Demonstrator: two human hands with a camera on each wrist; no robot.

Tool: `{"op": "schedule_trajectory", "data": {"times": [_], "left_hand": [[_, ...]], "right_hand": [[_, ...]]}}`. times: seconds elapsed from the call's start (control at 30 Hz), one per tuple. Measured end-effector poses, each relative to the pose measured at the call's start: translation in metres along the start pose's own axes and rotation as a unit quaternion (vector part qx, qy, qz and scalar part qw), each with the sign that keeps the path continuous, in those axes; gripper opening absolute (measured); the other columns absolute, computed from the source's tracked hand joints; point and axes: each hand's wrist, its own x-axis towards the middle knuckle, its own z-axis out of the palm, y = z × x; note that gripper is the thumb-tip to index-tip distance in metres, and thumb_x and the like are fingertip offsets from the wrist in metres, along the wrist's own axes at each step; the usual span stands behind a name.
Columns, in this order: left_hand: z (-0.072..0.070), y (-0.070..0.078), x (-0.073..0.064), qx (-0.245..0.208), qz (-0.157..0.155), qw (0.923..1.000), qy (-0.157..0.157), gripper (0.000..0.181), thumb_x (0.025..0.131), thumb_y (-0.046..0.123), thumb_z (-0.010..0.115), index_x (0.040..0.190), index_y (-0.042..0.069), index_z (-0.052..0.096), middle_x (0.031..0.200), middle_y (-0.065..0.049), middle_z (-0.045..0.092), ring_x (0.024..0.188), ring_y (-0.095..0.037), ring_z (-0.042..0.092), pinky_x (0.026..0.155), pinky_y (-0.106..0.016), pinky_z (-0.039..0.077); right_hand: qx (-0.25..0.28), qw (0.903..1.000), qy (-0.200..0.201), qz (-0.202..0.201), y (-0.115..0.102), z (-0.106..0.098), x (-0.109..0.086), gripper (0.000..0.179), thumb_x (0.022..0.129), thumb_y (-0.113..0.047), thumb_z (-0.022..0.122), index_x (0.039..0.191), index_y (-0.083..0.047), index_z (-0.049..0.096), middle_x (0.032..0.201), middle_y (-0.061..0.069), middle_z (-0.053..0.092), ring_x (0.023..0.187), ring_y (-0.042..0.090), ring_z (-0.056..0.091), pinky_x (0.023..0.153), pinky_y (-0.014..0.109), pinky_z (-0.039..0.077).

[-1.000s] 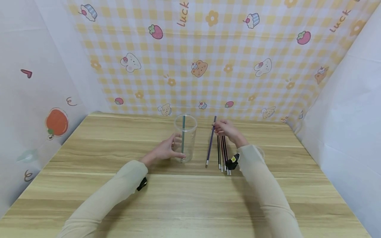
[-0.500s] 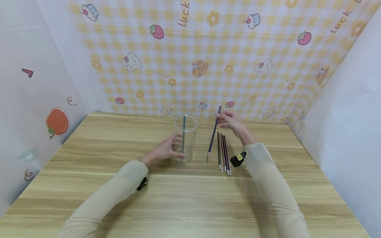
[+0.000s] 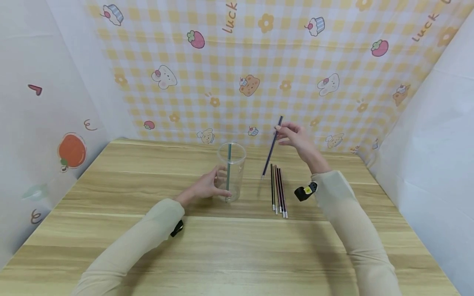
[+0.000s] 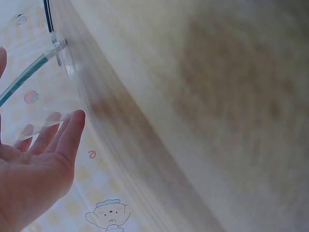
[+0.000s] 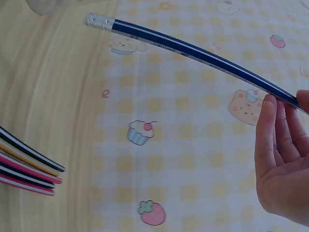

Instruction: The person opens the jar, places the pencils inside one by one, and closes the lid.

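Note:
My left hand (image 3: 201, 187) grips the lower left side of a tall clear plastic cup (image 3: 238, 174), thumb in front and fingers behind. Inside the cup stands a green pencil (image 3: 228, 176), eraser end down, also seen in the left wrist view. To the right, my right hand (image 3: 296, 139) pinches a dark blue striped pencil (image 5: 193, 52) near its upper end. That pencil slants in the air, its white eraser end lower and towards the cup. Below it on the table lie several striped pencils (image 3: 278, 189) side by side, erasers towards me.
The wood-grain table (image 3: 237, 250) ends at a yellow checked cloth backdrop (image 3: 222, 61). White cloth walls (image 3: 437, 135) stand on both sides. A black wrist camera (image 3: 305, 191) is worn on the right wrist.
My right hand has lifted the blue pencil up and to the right, away from the table beside the other pencils. My left hand and the cup have stayed in place.

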Motion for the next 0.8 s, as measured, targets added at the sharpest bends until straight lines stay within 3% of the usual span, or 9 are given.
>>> {"op": "schedule_trajectory", "data": {"times": [0.37, 0.6, 0.8], "left_hand": [[0.001, 0.0, 0.0, -0.006, -0.004, 1.0, 0.004, 0.078, 0.066, 0.022, 0.078, 0.128, 0.014, 0.032, 0.127, -0.014, 0.042, 0.114, -0.031, 0.04, 0.095, -0.047, 0.03], [0.001, 0.0, 0.001, -0.006, -0.004, 1.0, 0.005, 0.077, 0.067, 0.021, 0.078, 0.128, 0.014, 0.032, 0.127, -0.014, 0.042, 0.114, -0.03, 0.04, 0.095, -0.046, 0.031], [0.001, 0.0, 0.0, -0.01, -0.006, 0.9999, 0.005, 0.076, 0.067, 0.018, 0.077, 0.128, 0.013, 0.031, 0.126, -0.015, 0.043, 0.114, -0.031, 0.041, 0.096, -0.045, 0.031]], "right_hand": [[0.082, 0.9926, 0.04, -0.08, -0.027, -0.004, -0.006, 0.017, 0.085, -0.011, 0.059, 0.096, 0.002, 0.057, 0.088, 0.012, 0.06, 0.073, 0.016, 0.056, 0.064, 0.025, 0.051], [0.166, 0.9742, 0.081, -0.13, -0.046, -0.001, -0.011, 0.005, 0.084, -0.006, 0.059, 0.088, -0.003, 0.058, 0.092, 0.012, 0.06, 0.074, 0.016, 0.057, 0.063, 0.024, 0.051], [0.236, 0.953, 0.112, -0.154, -0.055, 0.002, -0.015, 0.011, 0.082, -0.005, 0.062, 0.09, 0.001, 0.058, 0.087, 0.013, 0.061, 0.072, 0.017, 0.058, 0.062, 0.024, 0.051]]}}
